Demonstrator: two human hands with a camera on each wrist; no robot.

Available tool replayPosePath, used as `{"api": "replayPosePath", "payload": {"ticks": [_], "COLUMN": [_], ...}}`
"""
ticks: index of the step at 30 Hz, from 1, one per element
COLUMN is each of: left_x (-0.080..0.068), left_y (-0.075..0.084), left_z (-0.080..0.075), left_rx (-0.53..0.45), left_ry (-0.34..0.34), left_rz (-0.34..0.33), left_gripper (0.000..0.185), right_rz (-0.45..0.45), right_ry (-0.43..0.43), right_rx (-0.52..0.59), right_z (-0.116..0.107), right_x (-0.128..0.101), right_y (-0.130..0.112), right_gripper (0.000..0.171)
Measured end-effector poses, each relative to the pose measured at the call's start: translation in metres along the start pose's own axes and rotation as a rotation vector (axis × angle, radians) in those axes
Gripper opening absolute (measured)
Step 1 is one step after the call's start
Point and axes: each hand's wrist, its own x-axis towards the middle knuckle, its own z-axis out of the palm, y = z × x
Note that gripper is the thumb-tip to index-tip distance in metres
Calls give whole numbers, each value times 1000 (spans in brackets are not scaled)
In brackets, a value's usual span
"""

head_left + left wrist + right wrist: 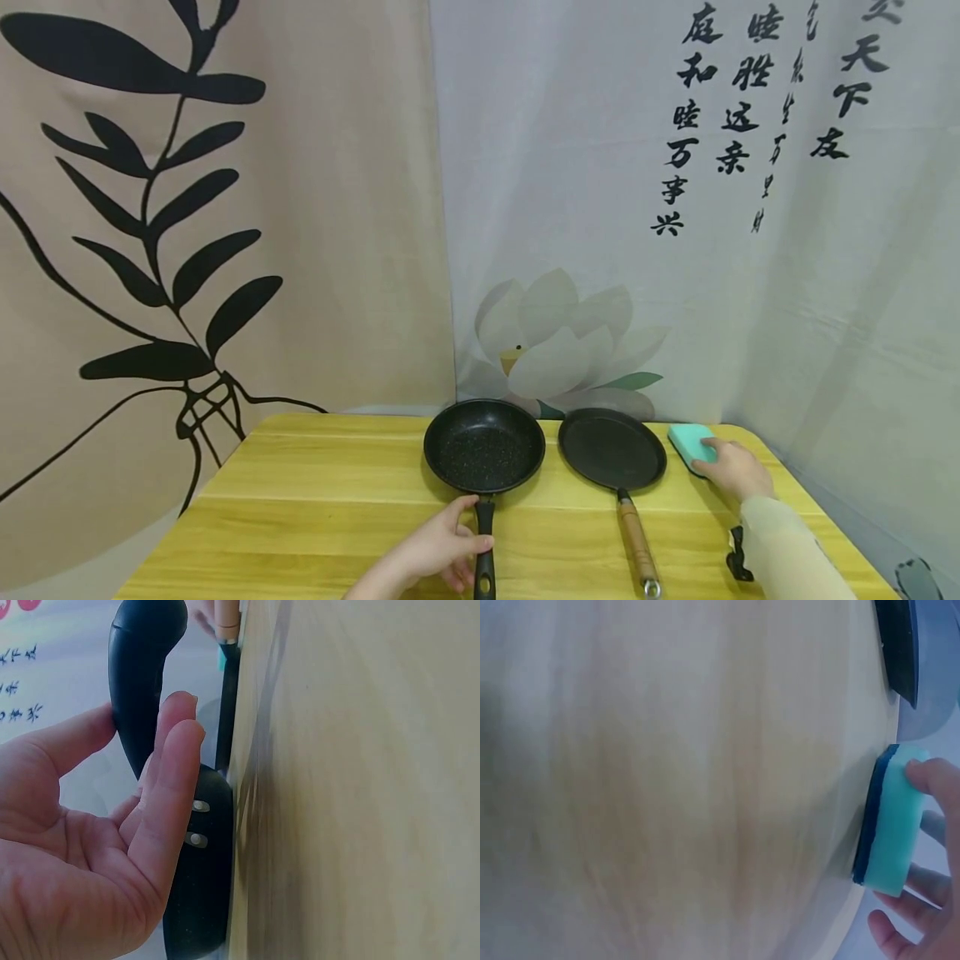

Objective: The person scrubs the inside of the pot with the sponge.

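Observation:
A deep black frying pan (483,446) with a speckled inside stands on the table, its black handle (139,671) toward me. At that handle is my left hand (442,542): the thumb touches it, and the fingers extend rather straight alongside, not wrapped round. In the left wrist view the handle passes between thumb and fingers. At the table's far right, my right hand (738,471) holds a turquoise sponge (690,446) between thumb and fingers. Its dark scouring side (874,817) faces down toward the tabletop. The hand partly hides the sponge.
Between the hands lies a flat black pan (611,450) with a wooden handle (637,537). The wooden table (330,492) ends at the back against a curtain (360,208) printed with leaves, a flower and writing. A black strap (738,554) is by the right sleeve.

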Motion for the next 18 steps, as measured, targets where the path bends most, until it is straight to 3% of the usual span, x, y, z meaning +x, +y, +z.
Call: {"api": "replayPosePath", "payload": {"ticks": [18], "left_x": [3], "left_y": [-4], "left_z": [-6], "left_rx": [14], "left_ry": [9], "left_rz": [-10], "left_gripper": [77], "right_rz": [8], "right_ry": [-5], "right_rx": [24], "right_z": [3], "right_x": [-1], "right_y": [1], "right_gripper": [74]}}
